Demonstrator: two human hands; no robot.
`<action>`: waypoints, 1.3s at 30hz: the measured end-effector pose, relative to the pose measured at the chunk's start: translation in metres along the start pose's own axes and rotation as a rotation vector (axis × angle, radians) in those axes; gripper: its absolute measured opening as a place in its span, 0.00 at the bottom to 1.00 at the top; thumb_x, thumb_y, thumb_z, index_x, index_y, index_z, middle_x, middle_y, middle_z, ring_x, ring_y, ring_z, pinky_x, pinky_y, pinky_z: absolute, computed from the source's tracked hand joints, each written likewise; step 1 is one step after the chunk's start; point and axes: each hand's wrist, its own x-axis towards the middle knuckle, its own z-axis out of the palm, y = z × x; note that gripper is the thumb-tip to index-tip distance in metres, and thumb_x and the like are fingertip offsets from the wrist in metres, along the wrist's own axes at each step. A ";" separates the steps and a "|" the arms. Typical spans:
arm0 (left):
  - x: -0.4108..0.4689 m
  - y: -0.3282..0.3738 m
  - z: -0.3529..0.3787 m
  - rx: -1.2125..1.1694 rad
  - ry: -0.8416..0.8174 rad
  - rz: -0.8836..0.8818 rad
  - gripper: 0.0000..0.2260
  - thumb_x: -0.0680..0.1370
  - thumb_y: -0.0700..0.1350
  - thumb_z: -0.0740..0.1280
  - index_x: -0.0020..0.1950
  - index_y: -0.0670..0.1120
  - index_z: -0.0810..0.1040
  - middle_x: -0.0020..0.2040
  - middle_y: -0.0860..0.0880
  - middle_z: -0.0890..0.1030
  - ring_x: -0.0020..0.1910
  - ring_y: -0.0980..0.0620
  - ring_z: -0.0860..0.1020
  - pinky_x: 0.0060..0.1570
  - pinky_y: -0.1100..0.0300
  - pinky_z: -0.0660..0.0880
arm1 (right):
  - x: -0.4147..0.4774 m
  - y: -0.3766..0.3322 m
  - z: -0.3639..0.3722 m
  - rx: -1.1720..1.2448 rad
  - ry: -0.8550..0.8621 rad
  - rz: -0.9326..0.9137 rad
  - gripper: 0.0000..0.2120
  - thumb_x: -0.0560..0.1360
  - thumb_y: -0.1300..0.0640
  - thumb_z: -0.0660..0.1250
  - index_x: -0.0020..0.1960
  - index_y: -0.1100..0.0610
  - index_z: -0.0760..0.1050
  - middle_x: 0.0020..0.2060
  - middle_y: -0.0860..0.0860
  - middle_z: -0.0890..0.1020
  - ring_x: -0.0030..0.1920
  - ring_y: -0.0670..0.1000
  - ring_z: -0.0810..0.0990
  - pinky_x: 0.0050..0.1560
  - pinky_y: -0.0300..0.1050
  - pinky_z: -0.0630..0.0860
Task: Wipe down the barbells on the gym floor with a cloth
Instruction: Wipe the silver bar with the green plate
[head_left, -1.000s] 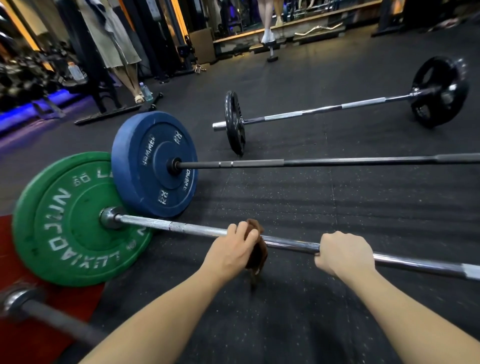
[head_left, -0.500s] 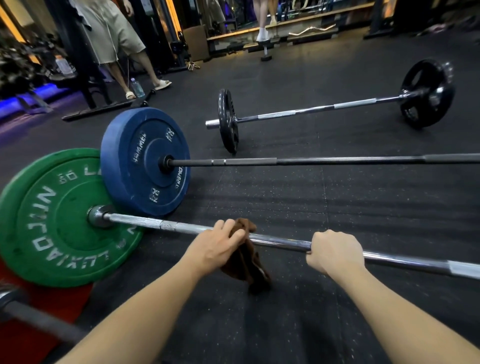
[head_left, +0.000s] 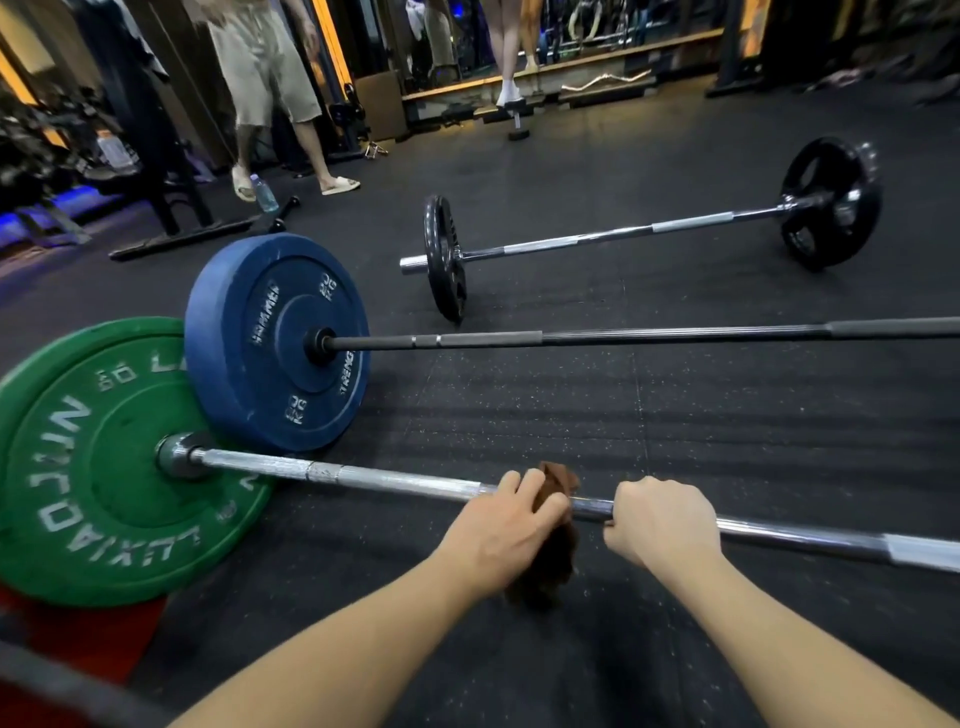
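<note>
The chrome barbell (head_left: 363, 475) lies on the black rubber floor (head_left: 571, 415) nearest the person, and its green plate (head_left: 104, 467) reads "LUXIAOJUN" upside down. The blue plate (head_left: 275, 343) behind it, on a black-shafted barbell (head_left: 623, 336), reads "20 KG" twice, with softer lettering that looks like "HAMMER STRENGTH". The left grip (head_left: 506, 525) clenches a brown cloth (head_left: 550, 566) around the chrome shaft, and the cloth's tail hangs below. The right grip (head_left: 660, 519) is closed round the bare shaft just beside it. A third barbell (head_left: 675, 226) with black plates lies farther back.
</note>
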 end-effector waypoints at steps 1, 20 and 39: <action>0.004 0.003 -0.002 0.033 0.006 0.061 0.15 0.75 0.44 0.71 0.58 0.49 0.69 0.51 0.45 0.73 0.42 0.45 0.74 0.24 0.56 0.65 | 0.000 0.000 -0.001 0.002 0.004 -0.003 0.09 0.77 0.44 0.63 0.46 0.50 0.74 0.33 0.46 0.73 0.36 0.52 0.78 0.39 0.45 0.76; -0.044 -0.047 -0.001 0.106 0.020 -0.168 0.16 0.72 0.47 0.73 0.55 0.50 0.70 0.50 0.47 0.73 0.40 0.47 0.77 0.24 0.60 0.63 | 0.004 0.002 0.003 -0.010 0.015 -0.009 0.10 0.77 0.45 0.63 0.44 0.51 0.73 0.33 0.47 0.72 0.36 0.55 0.76 0.39 0.44 0.72; -0.064 -0.080 -0.010 0.202 -0.047 -0.187 0.24 0.64 0.42 0.79 0.56 0.48 0.74 0.50 0.44 0.75 0.39 0.45 0.75 0.25 0.53 0.73 | -0.001 -0.001 0.000 0.025 0.009 0.007 0.08 0.76 0.45 0.63 0.43 0.49 0.71 0.45 0.48 0.83 0.46 0.55 0.83 0.42 0.45 0.73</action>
